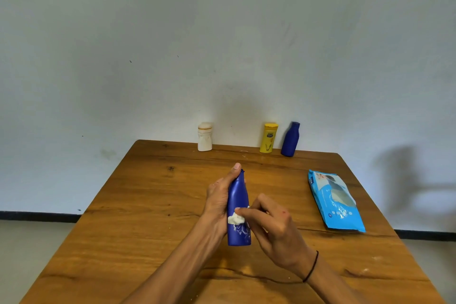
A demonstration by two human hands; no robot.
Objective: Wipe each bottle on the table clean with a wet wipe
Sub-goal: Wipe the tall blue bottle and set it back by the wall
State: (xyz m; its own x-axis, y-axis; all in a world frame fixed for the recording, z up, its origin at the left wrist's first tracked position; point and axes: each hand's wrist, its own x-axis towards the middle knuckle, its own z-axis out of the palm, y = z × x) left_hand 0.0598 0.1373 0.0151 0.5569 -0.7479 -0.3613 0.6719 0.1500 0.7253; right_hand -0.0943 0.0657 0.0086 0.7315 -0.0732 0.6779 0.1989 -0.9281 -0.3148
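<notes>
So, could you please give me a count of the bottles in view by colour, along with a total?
Blue: 2, one held in the left hand as the blue bottle, one blue bottle at the back
Yellow: 1, the yellow bottle
White: 1, the white bottle
Total: 4 bottles

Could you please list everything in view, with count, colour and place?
Blue bottle in hand: one, dark blue, held above the table's middle.
Wet wipe: one, white, pressed against that bottle's lower part.
White bottle: one, far edge, left.
Yellow bottle: one, far edge, right of centre.
Far blue bottle: one, dark blue, beside the yellow one.
Wipes pack: one, light blue, lying flat on the right.
Table: one, brown wood.
Wall: pale grey, behind.
Left hand: grips the bottle.
Right hand: holds the wipe; black wristband.
</notes>
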